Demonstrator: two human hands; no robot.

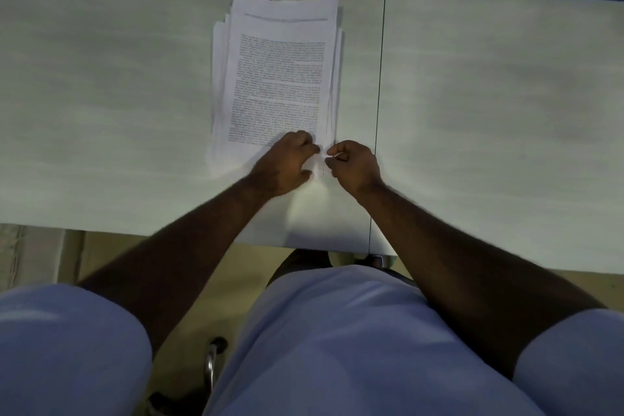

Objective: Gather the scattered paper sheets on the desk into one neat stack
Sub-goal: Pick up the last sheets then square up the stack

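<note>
The paper sheets [277,78] already lie in one pile at the middle of the pale desk [101,94], printed page uppermost, though edges fan out at the left and far end; squaring them is what seems left. The left hand [287,164] rests curled on the pile's near edge, and the right hand [351,162] pinches its near right corner. The printed text is too blurred to read.
</note>
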